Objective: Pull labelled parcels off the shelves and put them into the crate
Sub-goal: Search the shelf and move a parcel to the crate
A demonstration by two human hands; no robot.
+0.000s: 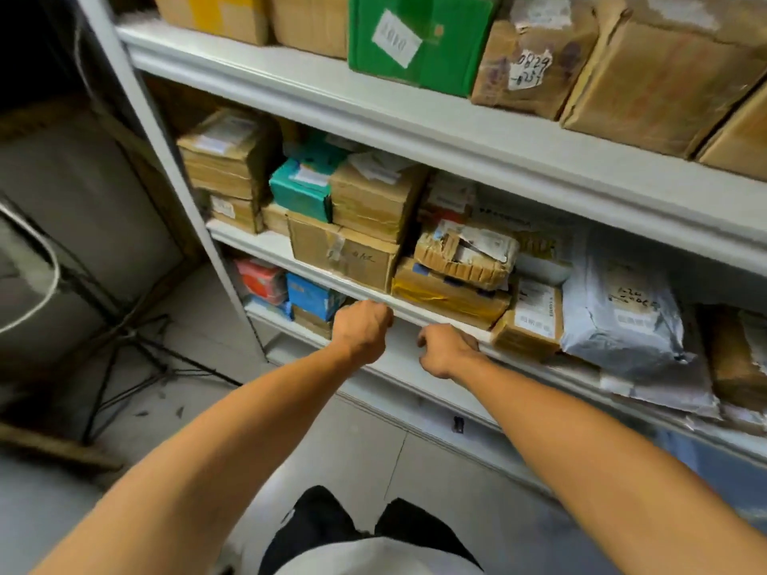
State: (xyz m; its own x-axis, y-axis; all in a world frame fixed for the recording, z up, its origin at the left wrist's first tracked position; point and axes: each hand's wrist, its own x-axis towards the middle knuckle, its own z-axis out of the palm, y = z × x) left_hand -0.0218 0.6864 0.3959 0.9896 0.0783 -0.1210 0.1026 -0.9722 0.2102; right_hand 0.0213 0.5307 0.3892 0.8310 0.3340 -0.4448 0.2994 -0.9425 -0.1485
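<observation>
**Parcels on the shelves, both hands at the shelf edge**

Parcels fill the white metal shelving (415,114): a green box (419,39) on the upper shelf, a teal box (301,193) and taped cardboard boxes on the middle one, a grey mailer bag (622,309) to the right. The left hand (363,329) and right hand (450,352) hang near each other at the middle shelf's front lip, fingers curled under; whether either grips anything cannot be told.

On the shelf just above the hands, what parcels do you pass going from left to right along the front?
Plain brown box → box with yellow tape → small labelled brown box → grey plastic mailer bag.
</observation>
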